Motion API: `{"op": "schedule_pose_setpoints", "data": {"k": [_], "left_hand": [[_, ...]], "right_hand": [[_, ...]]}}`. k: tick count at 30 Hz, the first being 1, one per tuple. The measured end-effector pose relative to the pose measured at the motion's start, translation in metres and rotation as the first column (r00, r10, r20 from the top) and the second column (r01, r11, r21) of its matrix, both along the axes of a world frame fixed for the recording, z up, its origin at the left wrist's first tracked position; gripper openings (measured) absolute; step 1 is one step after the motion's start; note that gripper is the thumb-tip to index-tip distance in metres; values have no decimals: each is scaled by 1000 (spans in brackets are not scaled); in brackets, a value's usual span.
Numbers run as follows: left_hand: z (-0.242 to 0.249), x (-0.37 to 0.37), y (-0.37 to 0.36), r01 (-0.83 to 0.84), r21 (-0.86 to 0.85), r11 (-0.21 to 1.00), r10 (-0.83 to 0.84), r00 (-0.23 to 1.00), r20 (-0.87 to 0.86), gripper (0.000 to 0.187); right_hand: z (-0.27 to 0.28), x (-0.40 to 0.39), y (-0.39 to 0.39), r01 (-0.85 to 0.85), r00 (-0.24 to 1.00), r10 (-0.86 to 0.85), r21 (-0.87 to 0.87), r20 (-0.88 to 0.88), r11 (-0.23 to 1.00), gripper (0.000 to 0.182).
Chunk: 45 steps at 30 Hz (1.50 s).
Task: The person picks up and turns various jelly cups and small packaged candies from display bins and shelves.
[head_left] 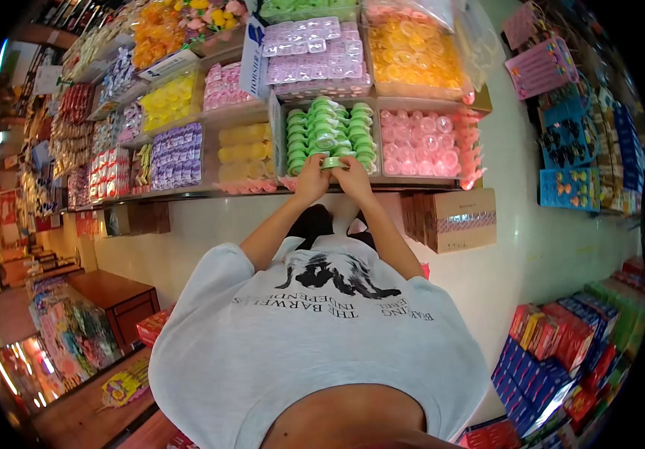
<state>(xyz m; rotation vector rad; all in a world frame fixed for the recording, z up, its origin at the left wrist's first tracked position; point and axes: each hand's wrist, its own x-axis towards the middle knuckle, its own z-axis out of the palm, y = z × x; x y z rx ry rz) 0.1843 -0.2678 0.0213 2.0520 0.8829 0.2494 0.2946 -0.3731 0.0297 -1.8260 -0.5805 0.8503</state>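
My left hand (312, 178) and my right hand (353, 178) meet at the front edge of a display bin. Between them they grip a small green item (333, 162), one hand at each end. Just beyond, stacks of similar green items (326, 123) fill a clear bin. Pink round items (420, 142) lie in the bin to the right, and yellow round ones (245, 142) in the bin to the left. The fingertips are partly hidden by the green item.
More bins hold purple packs (315, 56) and orange items (414, 56) farther back. A cardboard box (464, 218) sits on the floor under the display's right part. Colourful boxes (536, 382) are stacked at lower right, and a brown wooden cabinet (116, 299) stands at left.
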Motion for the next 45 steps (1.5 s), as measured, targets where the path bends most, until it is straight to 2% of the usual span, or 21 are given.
{"op": "schedule_pose_setpoints", "data": {"k": [2,6,8,10,11,14,16,18,20,22,24,26,30,32,34,36,37,41,43,44,45], "left_hand": [[-2,6,5,-21,121,992,15,998,54,45],[-18,18,14,-141,-35,989,142,989,47,40],[-35,13,23,-119,-21,993,119,992,49,40],[-37,12,23,-52,101,993,56,998,-36,40],[-35,12,24,-75,-35,997,72,994,-81,39],[-39,5,20,-74,-42,996,76,996,46,37],[-36,2,19,-66,-59,996,68,997,27,35],[-34,8,17,-130,-99,987,141,984,113,32],[-29,12,19,-113,-95,989,126,982,143,32],[-25,14,27,-78,-87,993,92,981,172,31],[-25,16,32,-50,-111,993,53,998,32,31],[-34,16,34,-3,-75,997,6,999,47,36],[-29,24,42,40,-143,989,-44,999,-27,46],[-18,26,45,79,-153,985,-92,993,-76,49],[2,31,51,182,-24,983,-183,958,-221,52],[24,41,66,201,-48,978,-206,967,-150,53],[33,45,73,208,-68,976,-214,973,-91,54],[61,90,111,150,-201,968,-140,988,63,56],[68,120,128,13,-308,951,58,974,219,59],[73,134,136,27,-305,952,45,973,227,59],[78,147,142,-21,-262,965,99,953,286,62]], "right_hand": [[0,4,8,29,999,-29,7,-14,1000,50],[-13,15,22,4,1000,-4,-22,-23,1000,50],[-14,18,24,-45,999,44,-91,-13,995,51],[-28,18,23,-61,998,55,-156,-44,986,52],[-47,17,23,-95,995,100,-160,19,982,53],[-51,11,19,-105,994,108,-148,13,983,56],[-49,9,21,-110,994,112,-162,7,981,56],[-50,13,22,-100,995,103,-180,9,979,55],[-55,13,23,-45,991,31,-111,-127,993,54],[-55,14,24,-28,988,11,-112,-153,993,55],[-49,17,21,-14,985,-7,-117,-174,993,56],[-31,15,22,-16,965,-27,-162,-259,987,58],[-39,12,22,30,988,-49,-131,-147,991,61],[-14,15,25,47,973,-86,-181,-214,982,60],[-11,24,27,65,954,-128,-230,-271,971,60],[-27,36,30,70,998,-68,-243,17,968,56],[-9,46,36,64,995,-41,-260,94,963,51],[22,89,73,153,986,-137,-194,94,969,46],[52,112,103,133,983,-107,-178,147,975,43],[49,123,118,146,981,-120,-173,154,974,43],[41,135,134,154,966,-138,-56,218,987,42]]}}
